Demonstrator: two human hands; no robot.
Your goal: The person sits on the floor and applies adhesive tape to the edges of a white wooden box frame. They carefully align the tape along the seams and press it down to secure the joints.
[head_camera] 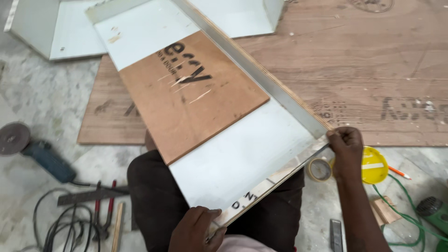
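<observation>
A big plywood sheet (373,70) lies on the marble floor. Over it and the person's lap slants a white laminated board (242,154) with a bare brown patch and a raised edge strip. The right hand (346,151) pinches the board's near corner; the left hand (196,228) grips its lower edge, fingers curled. Nearby sit an angle grinder (32,149), a yellow lid (375,165), a tape roll (319,169) and pliers (103,210).
</observation>
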